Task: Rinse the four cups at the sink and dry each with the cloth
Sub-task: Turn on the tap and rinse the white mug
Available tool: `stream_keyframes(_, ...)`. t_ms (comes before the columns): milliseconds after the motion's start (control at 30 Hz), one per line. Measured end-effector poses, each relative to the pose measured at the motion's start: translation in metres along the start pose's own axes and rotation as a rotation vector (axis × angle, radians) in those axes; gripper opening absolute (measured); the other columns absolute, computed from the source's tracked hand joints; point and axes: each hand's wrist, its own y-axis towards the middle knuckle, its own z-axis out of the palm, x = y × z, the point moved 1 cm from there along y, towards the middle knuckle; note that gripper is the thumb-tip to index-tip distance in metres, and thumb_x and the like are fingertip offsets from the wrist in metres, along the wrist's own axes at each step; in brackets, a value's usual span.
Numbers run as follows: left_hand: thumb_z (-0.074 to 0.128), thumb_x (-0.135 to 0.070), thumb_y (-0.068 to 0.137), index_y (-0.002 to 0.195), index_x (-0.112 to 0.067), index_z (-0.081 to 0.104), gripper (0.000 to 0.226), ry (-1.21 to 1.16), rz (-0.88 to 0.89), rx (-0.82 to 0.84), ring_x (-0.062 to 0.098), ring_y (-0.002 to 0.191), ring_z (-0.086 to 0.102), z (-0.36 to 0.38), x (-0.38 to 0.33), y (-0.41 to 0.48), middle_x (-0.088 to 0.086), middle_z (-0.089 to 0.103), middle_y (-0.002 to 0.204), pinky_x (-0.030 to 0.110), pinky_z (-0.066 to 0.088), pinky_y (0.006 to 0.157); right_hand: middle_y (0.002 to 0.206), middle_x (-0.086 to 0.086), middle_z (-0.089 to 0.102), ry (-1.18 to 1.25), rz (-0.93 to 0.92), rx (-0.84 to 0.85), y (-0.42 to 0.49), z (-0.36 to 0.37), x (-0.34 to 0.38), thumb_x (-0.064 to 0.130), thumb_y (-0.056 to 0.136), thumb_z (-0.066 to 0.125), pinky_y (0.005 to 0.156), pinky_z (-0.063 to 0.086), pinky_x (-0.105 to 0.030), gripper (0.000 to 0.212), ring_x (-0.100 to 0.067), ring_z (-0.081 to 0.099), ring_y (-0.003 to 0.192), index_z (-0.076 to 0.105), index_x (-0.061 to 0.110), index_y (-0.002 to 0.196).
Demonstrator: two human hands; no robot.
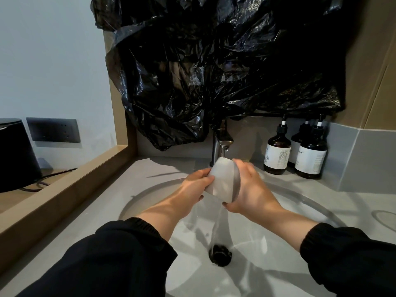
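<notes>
Right under the tap (pixel 220 144): one pale cup (pixel 220 181), tipped over and caught between both hands. Left hand (pixel 192 187) on the side left of the tap, fingers curled round the cup's wall, thumb laid across the front, gripping it. Right hand (pixel 250 189) wrapped round the opposite side, fingertips up near the spout, thumb hooked under the lower edge, likewise grasping the cup. Narrow end up towards the spout, wide end down. Mouth of the cup possibly facing down and right, judging by the grey band there; hard to tell past the fingers.

Running water (pixel 216 224) straight down from the tap, past the cup, into the dark drain (pixel 220 255) directly below. Pale round sink (pixel 278 264) beneath, wet and streaked with reflections. Black sleeves, left (pixel 107 258) and right (pixel 347 254), pushed back off both forearms, low in front of the tap.

Right of the tap, close against the wall: three brown pump bottles (pixel 277 153) with white labels, crowded together on the grey counter (pixel 321 194). Above and behind the tap, a big sheet of crinkled black plastic (pixel 214 61) hanging over the wall. Left of the tap, a wooden ledge (pixel 64 187); beyond that, a dark rounded appliance (pixel 15 155) with a cord (pixel 42 183) trailing from it, and a dark socket panel (pixel 53 129) on the wall just beside it.
</notes>
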Motion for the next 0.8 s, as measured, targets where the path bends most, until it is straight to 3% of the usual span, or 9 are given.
stream_keyframes(67, 0.052, -0.031, 0.096, 0.132, -0.029, 0.052, 0.036, -0.012, 0.011, -0.010, 0.017, 0.120, 0.051, 0.000, -0.001, 0.000, -0.003, 0.059, 0.126, 0.037, 0.040, 0.102, 0.117, 0.011, 0.030, 0.062, 0.045, -0.028, 0.002, -0.001, 0.000, 0.028, 0.056, 0.088, 0.089, 0.036, -0.021, 0.104, -0.013, 0.039, 0.116, 0.025, 0.028, 0.139)
stream_keyframes(200, 0.052, -0.038, 0.096, 0.133, -0.026, 0.052, 0.038, -0.026, 0.023, -0.021, 0.014, 0.122, 0.048, 0.001, -0.003, -0.001, -0.004, 0.056, 0.129, 0.033, 0.037, 0.098, 0.118, 0.009, 0.037, 0.194, 0.145, -0.079, 0.005, 0.000, -0.002, 0.033, 0.049, 0.091, 0.080, 0.042, -0.017, 0.099, -0.009, 0.047, 0.106, 0.037, 0.029, 0.132)
stream_keyframes(333, 0.043, -0.046, 0.098, 0.130, -0.022, 0.054, 0.041, -0.040, -0.016, -0.054, 0.012, 0.121, 0.048, 0.002, -0.006, -0.002, -0.006, 0.055, 0.130, 0.031, 0.034, 0.092, 0.112, 0.002, 0.051, 0.420, 0.302, -0.097, 0.006, -0.007, -0.003, 0.018, 0.054, 0.091, 0.087, 0.045, -0.027, 0.081, -0.015, 0.053, 0.101, 0.043, 0.025, 0.119)
stream_keyframes(433, 0.039, -0.042, 0.100, 0.114, -0.027, 0.061, 0.029, 0.019, -0.024, -0.068, 0.015, 0.119, 0.053, 0.002, -0.006, -0.001, -0.001, 0.060, 0.126, 0.036, 0.038, 0.094, 0.091, 0.005, 0.061, 0.628, 0.471, -0.015, 0.005, -0.011, -0.007, 0.018, 0.068, 0.084, 0.075, 0.050, -0.027, 0.051, -0.012, 0.060, 0.081, 0.051, 0.020, 0.107)
stream_keyframes(500, 0.040, -0.036, 0.101, 0.101, -0.027, 0.061, 0.024, 0.074, -0.010, -0.080, 0.020, 0.113, 0.054, 0.001, -0.006, -0.002, 0.003, 0.060, 0.116, 0.035, 0.040, 0.095, 0.087, -0.002, 0.064, 0.805, 0.570, 0.061, 0.003, -0.007, -0.015, 0.022, 0.074, 0.080, 0.083, 0.054, -0.033, 0.040, -0.016, 0.063, 0.078, 0.058, 0.012, 0.106)
stream_keyframes(600, 0.037, -0.037, 0.103, 0.117, -0.016, 0.062, 0.036, 0.276, 0.018, -0.103, 0.025, 0.108, 0.055, -0.001, -0.006, -0.003, 0.007, 0.060, 0.112, 0.034, 0.042, 0.095, 0.076, -0.009, 0.053, 1.052, 0.699, 0.149, 0.002, -0.006, -0.020, 0.026, 0.080, 0.073, 0.088, 0.052, -0.038, 0.024, -0.020, 0.056, 0.069, 0.056, 0.009, 0.081)
stream_keyframes(667, 0.034, -0.041, 0.102, 0.108, -0.016, 0.064, 0.040, 0.334, 0.033, -0.083, 0.023, 0.103, 0.058, -0.003, -0.006, -0.003, 0.005, 0.064, 0.105, 0.035, 0.044, 0.096, 0.084, -0.014, 0.054, 1.138, 0.766, 0.199, -0.001, -0.007, -0.020, 0.030, 0.082, 0.070, 0.084, 0.055, -0.041, 0.027, -0.025, 0.059, 0.073, 0.059, 0.005, 0.087)
stream_keyframes(733, 0.032, -0.043, 0.102, 0.090, -0.020, 0.062, 0.039, 0.324, 0.022, -0.056, 0.015, 0.092, 0.059, -0.003, -0.007, -0.004, -0.002, 0.065, 0.090, 0.032, 0.045, 0.092, 0.096, -0.018, 0.057, 1.185, 0.807, 0.220, -0.003, -0.010, -0.016, 0.032, 0.083, 0.069, 0.071, 0.060, -0.040, 0.037, -0.029, 0.063, 0.082, 0.059, 0.002, 0.103)
stream_keyframes(800, 0.030, -0.043, 0.103, 0.085, -0.021, 0.058, 0.040, 0.289, 0.013, -0.047, 0.012, 0.088, 0.060, -0.002, -0.008, -0.004, -0.004, 0.063, 0.085, 0.032, 0.046, 0.086, 0.107, -0.022, 0.057, 1.204, 0.862, 0.209, -0.002, -0.010, -0.015, 0.035, 0.083, 0.068, 0.055, 0.059, -0.037, 0.046, -0.034, 0.064, 0.087, 0.055, 0.001, 0.112)
